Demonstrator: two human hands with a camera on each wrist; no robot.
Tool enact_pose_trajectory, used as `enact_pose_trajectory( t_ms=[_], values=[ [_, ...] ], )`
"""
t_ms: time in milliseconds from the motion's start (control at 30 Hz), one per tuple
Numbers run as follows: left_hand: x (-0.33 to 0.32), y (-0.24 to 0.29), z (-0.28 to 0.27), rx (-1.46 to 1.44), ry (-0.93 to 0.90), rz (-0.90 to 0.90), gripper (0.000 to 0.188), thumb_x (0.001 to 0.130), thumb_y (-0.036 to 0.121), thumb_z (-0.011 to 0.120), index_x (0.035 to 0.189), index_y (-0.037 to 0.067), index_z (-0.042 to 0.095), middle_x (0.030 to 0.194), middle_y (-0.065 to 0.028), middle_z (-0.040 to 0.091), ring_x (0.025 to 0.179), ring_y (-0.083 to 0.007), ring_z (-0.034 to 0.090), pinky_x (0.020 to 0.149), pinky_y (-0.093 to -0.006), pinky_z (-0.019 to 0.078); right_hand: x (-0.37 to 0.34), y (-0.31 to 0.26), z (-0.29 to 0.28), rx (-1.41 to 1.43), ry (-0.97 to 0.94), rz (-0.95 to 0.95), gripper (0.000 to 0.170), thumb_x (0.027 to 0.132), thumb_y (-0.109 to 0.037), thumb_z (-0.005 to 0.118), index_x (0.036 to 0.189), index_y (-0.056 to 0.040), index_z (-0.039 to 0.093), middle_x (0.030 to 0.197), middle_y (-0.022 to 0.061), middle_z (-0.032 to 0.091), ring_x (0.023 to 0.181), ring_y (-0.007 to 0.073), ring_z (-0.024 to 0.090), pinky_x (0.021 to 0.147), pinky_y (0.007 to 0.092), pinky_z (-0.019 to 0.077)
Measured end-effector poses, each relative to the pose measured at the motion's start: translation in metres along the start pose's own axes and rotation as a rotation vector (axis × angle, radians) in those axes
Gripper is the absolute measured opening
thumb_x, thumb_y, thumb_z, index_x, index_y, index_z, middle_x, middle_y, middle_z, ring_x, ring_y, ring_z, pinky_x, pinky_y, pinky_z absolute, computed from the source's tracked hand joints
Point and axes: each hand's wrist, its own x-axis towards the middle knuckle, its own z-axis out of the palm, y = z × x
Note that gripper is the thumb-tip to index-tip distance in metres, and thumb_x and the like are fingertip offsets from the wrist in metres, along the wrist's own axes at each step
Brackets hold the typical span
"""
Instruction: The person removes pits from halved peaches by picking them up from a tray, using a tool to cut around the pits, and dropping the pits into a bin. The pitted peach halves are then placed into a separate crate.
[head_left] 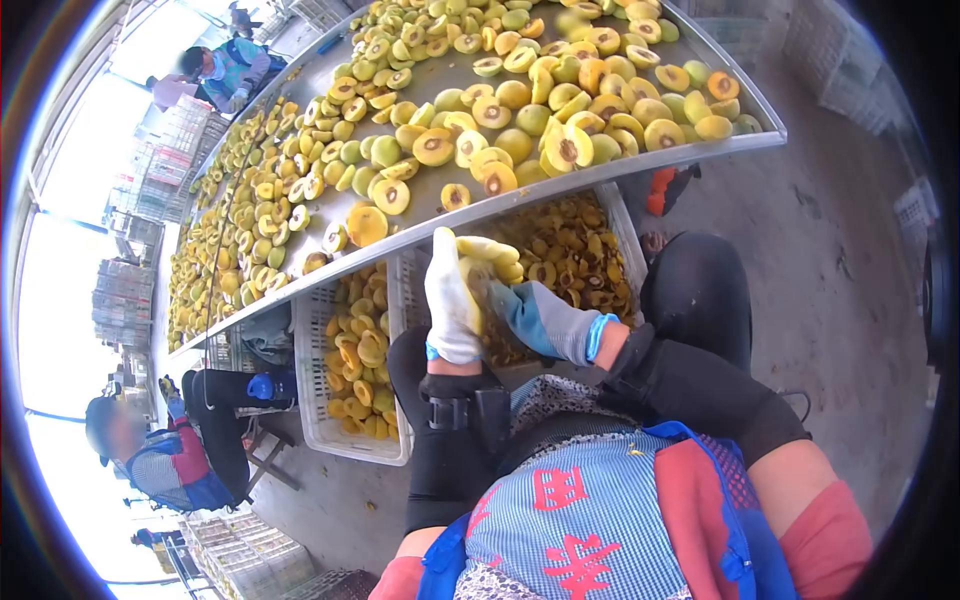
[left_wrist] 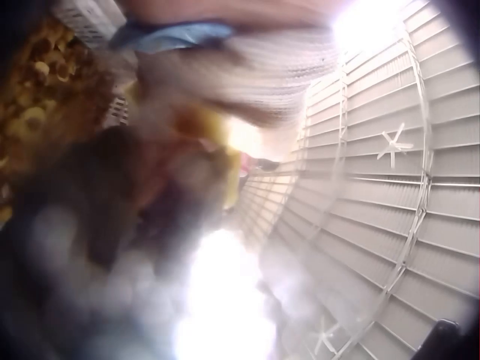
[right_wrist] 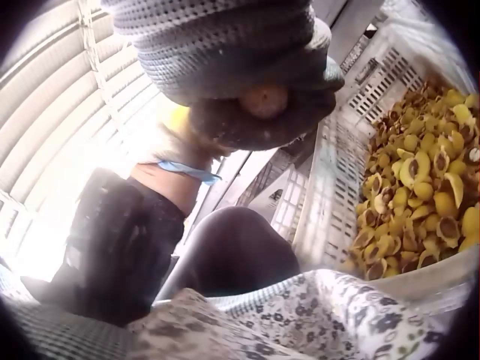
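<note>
My left hand (head_left: pixel 456 300), in a white glove with yellow fingers, is in front of my lap, its fingers curled round a blurred yellow-green fruit (head_left: pixel 478 272). Against it from the right comes my right hand (head_left: pixel 550 320) in a blue-grey glove. The right wrist view shows this right hand (right_wrist: pixel 232 67) closed round a small round brown thing (right_wrist: pixel 264 101); whether it is a tool's end is unclear. The left wrist view is heavily blurred, with the left glove (left_wrist: pixel 247 75) at its top. Halved yellow fruit (head_left: pixel 433 147) lies on the metal table (head_left: pixel 420 225) beyond the hands.
Below the table edge stand a white crate (head_left: pixel 308 390) of fruit pieces and another crate (head_left: pixel 622 235) of darker pieces under my hands. My knees (head_left: pixel 700 290) flank the hands. One person (head_left: pixel 180 465) sits at the left, another (head_left: pixel 232 75) at the table's far side. Crates are stacked behind.
</note>
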Motion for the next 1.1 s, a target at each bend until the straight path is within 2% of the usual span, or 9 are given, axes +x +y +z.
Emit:
enact_pose_trajectory(
  t_ms=[133,233,300,467,533,667,767,933,1100],
  values=[
    [-0.005,0.007,-0.006,-0.171,0.135,0.122,0.045,0.103,0.046,0.045,0.089,0.006,0.060,0.083,-0.0111,0.066,0.072,-0.0257,0.065,0.068,-0.0398,0.0560,-0.019,-0.025,-0.005,-0.409,0.146,-0.226,0.051,0.102,-0.048,0.049,0.102,-0.0015,0.068,0.082,0.0200,0.070,0.074,0.0305,0.070,0.071,0.0416,0.0521],
    [-0.002,0.023,-0.015,-0.294,0.238,0.307,0.037,0.102,0.038,0.048,0.093,0.005,0.062,0.089,-0.0097,0.067,0.077,-0.0237,0.066,0.073,-0.0382,0.0573,-0.014,-0.009,-0.002,-0.066,0.297,-0.323,0.034,0.101,-0.035,0.058,0.101,-0.0025,0.067,0.082,0.0175,0.071,0.074,0.0248,0.070,0.068,0.0374,0.0512],
    [-0.004,0.018,-0.010,-0.018,0.232,0.450,0.034,0.104,0.031,0.046,0.098,0.003,0.065,0.095,-0.0106,0.069,0.084,-0.0214,0.067,0.079,-0.0352,0.0557,-0.014,-0.023,-0.009,0.104,0.333,-0.343,0.023,0.101,-0.023,0.060,0.099,-0.0017,0.067,0.076,0.0074,0.069,0.069,0.0101,0.059,0.064,0.0307,0.0487],
    [0.026,0.027,0.002,1.250,0.098,1.214,0.038,0.085,0.016,0.072,0.120,0.004,0.064,0.123,-0.0210,0.062,0.116,-0.0356,0.058,0.102,-0.0454,0.0456,-0.015,-0.041,-0.023,0.313,0.353,-0.350,0.021,0.101,-0.022,0.060,0.099,-0.0009,0.065,0.076,-0.0039,0.059,0.071,0.0033,0.047,0.062,0.0241,0.0435],
    [0.050,0.050,0.005,1.267,0.262,1.338,0.046,0.083,0.016,0.073,0.124,-0.001,0.060,0.127,-0.0229,0.060,0.120,-0.0398,0.055,0.103,-0.0475,0.0442,-0.012,-0.043,-0.026,0.483,0.390,-0.333,0.022,0.101,-0.022,0.060,0.099,-0.0003,0.063,0.079,-0.0045,0.059,0.072,0.0027,0.046,0.062,0.0226,0.0431],
    [0.146,0.075,-0.006,1.321,0.368,1.057,0.042,0.087,0.025,0.066,0.116,-0.004,0.063,0.109,-0.0237,0.067,0.107,-0.0386,0.063,0.094,-0.0428,0.0500,-0.004,-0.037,-0.035,1.015,0.179,-0.270,0.023,0.104,-0.026,0.056,0.106,-0.0040,0.061,0.082,-0.0067,0.056,0.069,0.0008,0.048,0.062,0.0180,0.0423],
    [0.184,0.075,-0.002,1.749,0.427,0.406,0.070,0.084,0.042,0.061,0.142,0.007,0.047,0.150,-0.0189,0.042,0.128,-0.0366,0.052,0.104,-0.0454,0.0451,0.004,-0.030,-0.032,0.782,0.215,-0.299,0.021,0.106,-0.025,0.051,0.102,-0.0064,0.059,0.080,-0.0070,0.053,0.066,0.0010,0.045,0.059,0.0185,0.0397],
    [0.193,0.081,0.030,1.735,0.234,0.298,0.044,0.081,0.021,0.069,0.123,0.019,0.057,0.135,-0.0151,0.050,0.121,-0.0370,0.055,0.097,-0.0513,0.0483,0.004,-0.042,-0.034,0.384,0.342,-0.326,0.026,0.107,-0.025,0.048,0.095,-0.0047,0.059,0.077,-0.0057,0.051,0.068,0.0019,0.044,0.060,0.0199,0.0397],
    [0.189,0.075,0.022,1.566,0.230,0.331,0.050,0.081,0.023,0.072,0.125,0.003,0.056,0.135,-0.0218,0.051,0.125,-0.0381,0.053,0.101,-0.0437,0.0472,0.000,-0.059,-0.029,0.376,0.356,-0.365,0.027,0.106,-0.024,0.049,0.095,-0.0022,0.060,0.077,-0.0048,0.053,0.071,0.0022,0.045,0.063,0.0216,0.0412]
  ],
)
